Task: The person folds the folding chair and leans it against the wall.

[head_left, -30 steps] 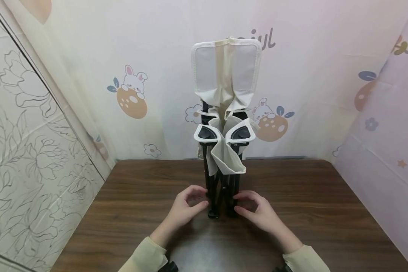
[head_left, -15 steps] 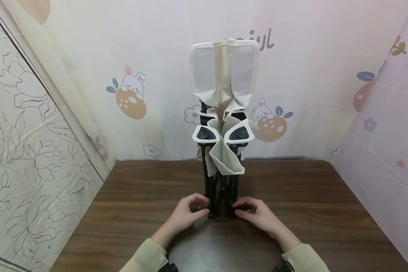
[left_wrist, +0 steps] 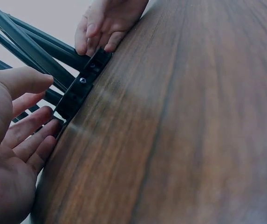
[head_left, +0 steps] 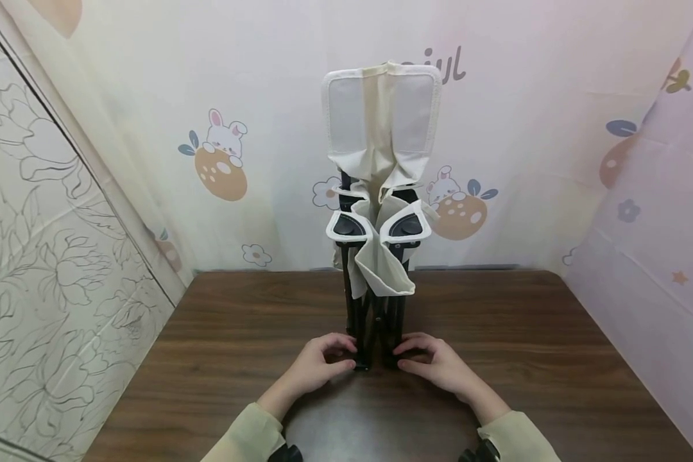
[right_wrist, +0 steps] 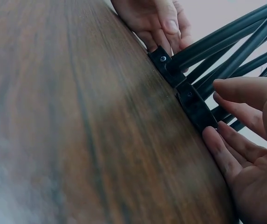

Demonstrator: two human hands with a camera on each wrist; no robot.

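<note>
A folded camping chair (head_left: 384, 276) with cream fabric and black tube legs stands upright on a wooden table (head_left: 237, 321). My left hand (head_left: 321, 364) is beside its left foot, down at the tabletop. On the other side my right hand (head_left: 436, 364) mirrors it at the right foot. In the left wrist view, the fingertips (left_wrist: 49, 122) touch the black plastic foot (left_wrist: 75, 95), while the thumb stays apart from it. The right wrist view has the fingertips (right_wrist: 210, 135) against the other foot (right_wrist: 194, 105), with the thumb near the tubes.
A printed curtain (head_left: 277, 128) hangs behind the table's far edge, close behind the chair. A patterned panel (head_left: 52, 269) rises along the left side and another curtain (head_left: 658, 244) along the right. Bare tabletop lies either side of the chair.
Both hands have slid down from the lower legs to the chair's feet. The chair stays upright in the same place.
</note>
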